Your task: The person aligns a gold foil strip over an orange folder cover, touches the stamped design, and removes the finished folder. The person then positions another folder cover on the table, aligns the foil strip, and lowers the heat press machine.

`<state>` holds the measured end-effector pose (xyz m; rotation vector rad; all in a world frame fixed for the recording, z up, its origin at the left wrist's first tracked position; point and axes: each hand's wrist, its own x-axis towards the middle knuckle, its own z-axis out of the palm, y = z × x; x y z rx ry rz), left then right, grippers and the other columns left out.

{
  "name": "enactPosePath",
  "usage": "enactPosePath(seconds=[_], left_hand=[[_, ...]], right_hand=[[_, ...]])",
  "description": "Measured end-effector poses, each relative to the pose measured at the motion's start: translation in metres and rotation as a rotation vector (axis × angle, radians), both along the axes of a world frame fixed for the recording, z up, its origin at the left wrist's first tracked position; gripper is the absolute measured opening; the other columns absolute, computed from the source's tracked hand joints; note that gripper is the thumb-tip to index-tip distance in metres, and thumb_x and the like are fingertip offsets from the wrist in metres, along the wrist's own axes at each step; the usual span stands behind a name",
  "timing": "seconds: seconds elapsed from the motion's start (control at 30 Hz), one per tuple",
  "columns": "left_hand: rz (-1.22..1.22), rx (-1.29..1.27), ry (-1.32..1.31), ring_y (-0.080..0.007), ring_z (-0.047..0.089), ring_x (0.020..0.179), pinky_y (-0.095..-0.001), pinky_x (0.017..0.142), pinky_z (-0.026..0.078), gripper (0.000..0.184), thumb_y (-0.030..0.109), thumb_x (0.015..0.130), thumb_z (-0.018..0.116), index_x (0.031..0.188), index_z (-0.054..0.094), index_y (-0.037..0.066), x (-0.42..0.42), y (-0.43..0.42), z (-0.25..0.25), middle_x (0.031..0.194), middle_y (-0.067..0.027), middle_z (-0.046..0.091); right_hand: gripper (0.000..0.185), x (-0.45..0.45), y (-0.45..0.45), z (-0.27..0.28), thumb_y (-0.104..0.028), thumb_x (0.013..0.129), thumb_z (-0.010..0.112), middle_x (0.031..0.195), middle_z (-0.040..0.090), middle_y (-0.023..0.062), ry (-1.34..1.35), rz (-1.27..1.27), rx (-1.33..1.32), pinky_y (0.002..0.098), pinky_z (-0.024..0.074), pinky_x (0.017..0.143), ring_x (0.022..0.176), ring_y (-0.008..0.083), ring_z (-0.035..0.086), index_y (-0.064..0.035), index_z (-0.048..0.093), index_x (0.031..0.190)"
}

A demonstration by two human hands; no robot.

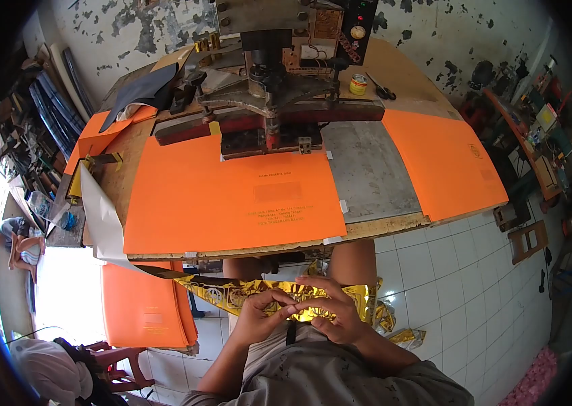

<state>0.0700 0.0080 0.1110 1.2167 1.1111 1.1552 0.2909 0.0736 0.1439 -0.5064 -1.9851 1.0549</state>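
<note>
Shirt: dark grey patterned cloth (326,375), nearest the lens, bottom centre of frame.
Seat: dark red plastic chair (124,369), lower left.
Lower stack: bright orange printed paper sheets (140,304), left of centre, below the table edge.
Hanging sheet: pale grey flexible sheet (102,216), draped over the table's left front edge.
Tabletop sheet: large bright orange paper sheet with small gold lettering (198,196), middle of frame, its upper edge running under the press.
Press: heavy black and dark red metal machine (269,88), upper centre.
Left hand: bare hand (264,319), lower centre, over the foil; fingers bent, thumb and forefinger drawn close. Cannot tell if foil is between them.
Foil: shiny gold sheet with cut-out-looking patterning (222,294), across the lap, lower centre, under both hands.
Right hand: bare hand (335,314), right of the left, fingers curved toward it, tips meeting near the left thumb; thumb apart. Cannot tell whether it grips the foil.
Plate: flat grey metal sheet (367,172), right of the tabletop sheet.
Tin: small round yellow can (358,84), upper right of centre; black-handled scissors (385,91) just beside.
Right stack: bright orange paper sheets (441,162), right side of the table.
Floor: white square tiles (421,271), lower right; crumpled gold scrap (408,338) on them.
</note>
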Motion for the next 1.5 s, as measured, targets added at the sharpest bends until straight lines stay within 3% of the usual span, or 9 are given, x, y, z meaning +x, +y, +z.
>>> enactPosePath(seconds=[0.73,0.83,0.93,1.03,1.5], left_hand=[[-0.090,-0.047,-0.134,-0.0117,0.066,0.099,-0.0290,0.092,0.052,0.014,0.010,0.101,0.072,0.110,0.071,-0.001,-0.002,-0.001,0.005,0.105,-0.0050,0.072],[-0.100,-0.050,-0.153,-0.0113,0.065,0.098,-0.0290,0.092,0.052,0.013,0.009,0.102,0.072,0.110,0.070,-0.001,-0.003,-0.001,0.005,0.105,-0.0044,0.072],[-0.106,-0.064,-0.185,-0.0112,0.065,0.099,-0.0291,0.092,0.052,0.013,0.009,0.102,0.072,0.110,0.070,-0.001,-0.002,-0.001,0.007,0.105,-0.0044,0.071],[-0.091,-0.087,-0.179,-0.0112,0.065,0.099,-0.0294,0.092,0.052,0.012,0.009,0.102,0.071,0.110,0.070,-0.001,-0.001,-0.002,0.010,0.106,-0.0045,0.071],[-0.073,-0.053,-0.142,-0.0121,0.067,0.098,-0.0295,0.091,0.053,0.013,0.009,0.101,0.072,0.109,0.070,-0.002,-0.002,-0.001,0.006,0.105,-0.0053,0.073]], right_hand=[[0.040,-0.002,-0.001,0.004,-0.040,0.104,0.061,0.145,0.059,0.0209,-0.020,-0.004,0.053,0.0521,0.0412,0.115,0.138,0.0399,0.054,-0.0063,0.079,0.114],[0.027,0.000,0.000,0.003,-0.024,0.097,0.069,0.148,0.057,0.0194,-0.019,0.023,0.066,0.0515,0.0412,0.115,0.141,0.0392,0.051,-0.0090,0.076,0.119],[0.027,0.000,0.000,0.005,-0.024,0.097,0.069,0.148,0.057,0.0188,-0.013,0.028,0.068,0.0513,0.0412,0.115,0.141,0.0390,0.051,-0.0096,0.076,0.118],[0.039,-0.001,-0.001,0.003,-0.040,0.104,0.061,0.145,0.060,0.0203,-0.029,-0.008,0.061,0.0525,0.0414,0.115,0.138,0.0398,0.054,-0.0070,0.079,0.114],[0.036,-0.001,-0.001,0.002,-0.036,0.101,0.066,0.144,0.061,0.0203,-0.032,-0.019,0.074,0.0516,0.0422,0.115,0.137,0.0398,0.055,-0.0058,0.079,0.115]])
